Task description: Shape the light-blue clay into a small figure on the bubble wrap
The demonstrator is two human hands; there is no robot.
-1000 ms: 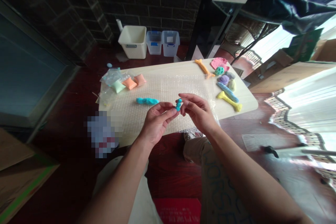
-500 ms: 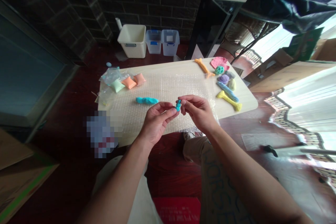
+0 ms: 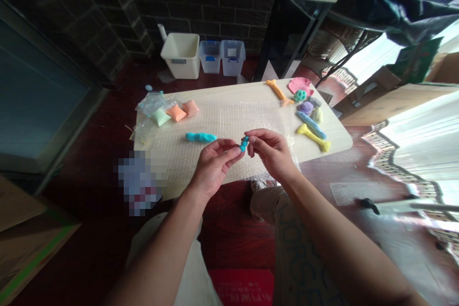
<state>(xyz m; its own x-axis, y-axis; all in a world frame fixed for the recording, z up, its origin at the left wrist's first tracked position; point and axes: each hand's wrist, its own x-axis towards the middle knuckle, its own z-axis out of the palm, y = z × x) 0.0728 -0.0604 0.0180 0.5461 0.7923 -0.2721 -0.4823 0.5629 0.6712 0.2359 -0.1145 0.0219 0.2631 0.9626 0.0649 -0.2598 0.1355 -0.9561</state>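
A small turquoise piece of modelling clay (image 3: 243, 144), shaped like a row of little balls, is held above the table between my two hands. My left hand (image 3: 217, 162) pinches its lower end between thumb and fingers. At its upper end, the thumb and forefinger of my right hand (image 3: 270, 150) close on the clay, the other fingers curled. A longer, lumpy turquoise clay roll (image 3: 200, 137) lies on the bubble wrap (image 3: 233, 117) to the left of my hands.
Orange and green clay packets (image 3: 177, 113) lie at the table's left. Shaped clay pieces, including a yellow bone (image 3: 313, 137), a blue roll (image 3: 310, 125) and a pink flat piece (image 3: 300, 85), sit at the right. Plastic bins (image 3: 181, 57) stand by the wall beyond the table (image 3: 229, 90).
The small clay piece leans slightly more to the right at its top, and my right fingers have shifted a little right with it. Everything else looks the same.
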